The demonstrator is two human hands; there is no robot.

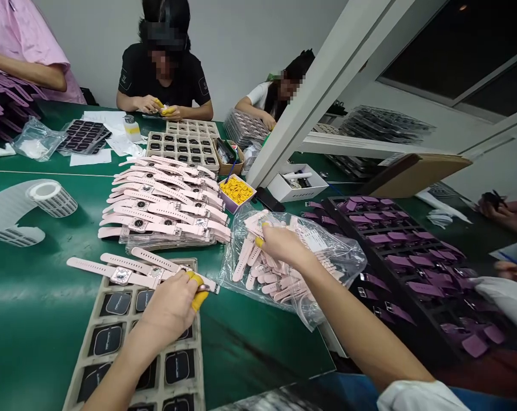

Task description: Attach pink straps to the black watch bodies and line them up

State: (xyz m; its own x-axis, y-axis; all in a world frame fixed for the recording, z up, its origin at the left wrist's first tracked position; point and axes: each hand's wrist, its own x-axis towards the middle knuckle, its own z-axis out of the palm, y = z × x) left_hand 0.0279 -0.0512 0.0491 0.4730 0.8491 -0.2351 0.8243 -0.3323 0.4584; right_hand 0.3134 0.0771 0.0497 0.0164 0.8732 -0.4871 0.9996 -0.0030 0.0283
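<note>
My left hand, with yellow finger cots, is closed around a small rounded watch case that shows partly at its fingertips. Beneath it is a compartment tray of dark square watch faces. Pink-strapped watches lie across the tray's far end, just beyond the hand. My right hand, also in yellow cots, is over an opened clear plastic bag of loose pink watch straps. Its thumb and fingers pinch a pink strap at the bag's left side.
Stacked trays of pink-strapped watches stand ahead, beside a box of yellow finger cots. A label roll lies left. Purple straps fill a black rack at right. A white post rises from the table. Co-workers sit opposite.
</note>
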